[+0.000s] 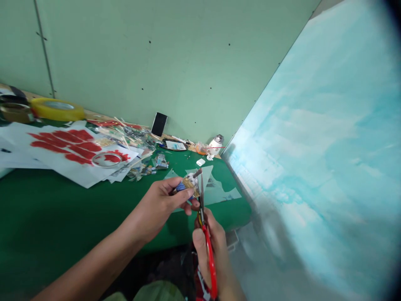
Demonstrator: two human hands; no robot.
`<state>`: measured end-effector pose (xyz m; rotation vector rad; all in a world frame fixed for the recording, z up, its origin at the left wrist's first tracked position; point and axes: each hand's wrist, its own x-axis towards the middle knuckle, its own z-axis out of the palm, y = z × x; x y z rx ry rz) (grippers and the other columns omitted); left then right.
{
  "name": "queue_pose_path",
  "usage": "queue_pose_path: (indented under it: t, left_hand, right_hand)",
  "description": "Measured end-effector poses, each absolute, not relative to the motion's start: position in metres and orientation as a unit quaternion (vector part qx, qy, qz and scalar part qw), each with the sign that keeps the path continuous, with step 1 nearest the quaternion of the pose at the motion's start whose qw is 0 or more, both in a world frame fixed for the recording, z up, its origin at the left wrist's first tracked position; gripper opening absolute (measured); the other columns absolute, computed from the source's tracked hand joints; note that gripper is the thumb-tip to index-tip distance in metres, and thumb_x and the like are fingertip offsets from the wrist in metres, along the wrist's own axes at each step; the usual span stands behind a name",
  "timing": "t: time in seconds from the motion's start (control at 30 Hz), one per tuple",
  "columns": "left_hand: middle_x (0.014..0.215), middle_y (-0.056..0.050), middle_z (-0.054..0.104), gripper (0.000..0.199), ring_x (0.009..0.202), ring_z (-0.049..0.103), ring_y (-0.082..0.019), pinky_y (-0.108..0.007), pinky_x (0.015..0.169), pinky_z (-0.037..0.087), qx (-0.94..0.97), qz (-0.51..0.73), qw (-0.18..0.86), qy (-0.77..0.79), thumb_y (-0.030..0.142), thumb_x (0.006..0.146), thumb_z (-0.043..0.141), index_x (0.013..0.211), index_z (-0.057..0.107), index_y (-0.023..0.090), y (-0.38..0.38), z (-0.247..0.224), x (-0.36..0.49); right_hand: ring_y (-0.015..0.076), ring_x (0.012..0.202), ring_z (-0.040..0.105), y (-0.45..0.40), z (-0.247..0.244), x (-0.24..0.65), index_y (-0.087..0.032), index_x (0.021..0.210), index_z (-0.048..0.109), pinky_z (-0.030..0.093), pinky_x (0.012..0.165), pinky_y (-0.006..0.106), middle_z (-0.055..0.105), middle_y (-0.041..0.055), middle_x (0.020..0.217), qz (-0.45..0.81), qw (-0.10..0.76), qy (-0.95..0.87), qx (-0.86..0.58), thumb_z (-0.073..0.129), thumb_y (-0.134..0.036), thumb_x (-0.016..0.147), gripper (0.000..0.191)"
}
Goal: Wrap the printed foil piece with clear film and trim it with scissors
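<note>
Between the thumb and fingers of my left hand [169, 196] is a small printed cutout [189, 183] in blue, gold and white, with a shiny clear edge. My right hand [213, 242] grips red-handled scissors [210, 259], blades pointing up and away from me. The blades stand slightly apart, right beside the cutout's right edge; whether they touch it I cannot tell. Beneath both hands, clear film scraps [216, 188] lie on the green table surface [125, 217]. My right fingers are partly hidden behind the scissor handles.
White sheets with red painted shapes [72, 146] lie at left, a tape roll [107, 159] on them. Behind are yellow tape [58, 109], a pile of cutouts and sticks [125, 136], a phone [159, 124] leaning on the wall, a white bottle [216, 144] and a small white case [201, 162].
</note>
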<state>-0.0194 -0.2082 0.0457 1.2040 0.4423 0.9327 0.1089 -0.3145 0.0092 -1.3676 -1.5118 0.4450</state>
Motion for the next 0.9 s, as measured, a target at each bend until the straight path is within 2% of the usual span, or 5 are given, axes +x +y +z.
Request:
queue_pose_path:
  t: [0.3, 0.47, 0.6, 0.73, 0.9]
  left_hand:
    - [0.069, -0.003, 0.07, 0.019, 0.058, 0.059, -0.013, -0.025, 0.06, 0.048, 0.56, 0.405, 0.699, 0.185, 0.03, 0.083, 0.07, 0.071, 0.067, 0.016, -0.206, 0.044, -0.023]
    - [0.07, -0.003, 0.07, 0.02, 0.057, 0.055, -0.012, -0.025, 0.057, 0.044, 0.571, 0.397, 0.695, 0.184, 0.032, 0.084, 0.069, 0.073, 0.066, 0.015, -0.205, 0.046, -0.025]
    - [0.068, -0.002, 0.066, 0.023, 0.054, 0.05, -0.01, -0.023, 0.055, 0.041, 0.589, 0.396, 0.681, 0.179, 0.031, 0.086, 0.067, 0.07, 0.064, 0.015, -0.203, 0.046, -0.027]
    - [0.065, 0.0, 0.064, 0.023, 0.053, 0.046, -0.009, -0.022, 0.053, 0.038, 0.592, 0.4, 0.676, 0.181, 0.031, 0.085, 0.067, 0.069, 0.062, 0.015, -0.202, 0.047, -0.027]
    - [0.064, 0.0, 0.063, 0.022, 0.052, 0.045, -0.008, -0.022, 0.052, 0.036, 0.592, 0.4, 0.674, 0.185, 0.029, 0.086, 0.066, 0.069, 0.061, 0.015, -0.201, 0.046, -0.026]
  right_hand:
    - [0.0118, 0.057, 0.037, -0.312, 0.007, 0.11, -0.018, 0.119, 0.059, 0.035, 0.052, 0.025, 0.05, -0.0004, 0.075, 0.163, 0.507, -0.644, -0.548, 0.043, -0.046, 0.095, 0.04]
    - [0.012, 0.056, 0.038, -0.312, 0.013, 0.108, -0.017, 0.121, 0.06, 0.037, 0.052, 0.025, 0.048, -0.0009, 0.073, 0.162, 0.503, -0.643, -0.554, 0.041, -0.052, 0.095, 0.047]
    - [0.0132, 0.059, 0.042, -0.312, 0.018, 0.107, -0.018, 0.119, 0.061, 0.041, 0.057, 0.025, 0.047, -0.0015, 0.072, 0.164, 0.497, -0.648, -0.553, 0.04, -0.049, 0.095, 0.044]
    - [0.0123, 0.059, 0.042, -0.312, 0.017, 0.109, -0.018, 0.119, 0.062, 0.04, 0.057, 0.024, 0.05, -0.0013, 0.073, 0.175, 0.507, -0.649, -0.54, 0.045, -0.044, 0.095, 0.039]
    - [0.0124, 0.059, 0.039, -0.312, 0.014, 0.11, -0.016, 0.117, 0.062, 0.036, 0.055, 0.025, 0.046, -0.0019, 0.071, 0.177, 0.499, -0.646, -0.55, 0.043, -0.047, 0.095, 0.042]
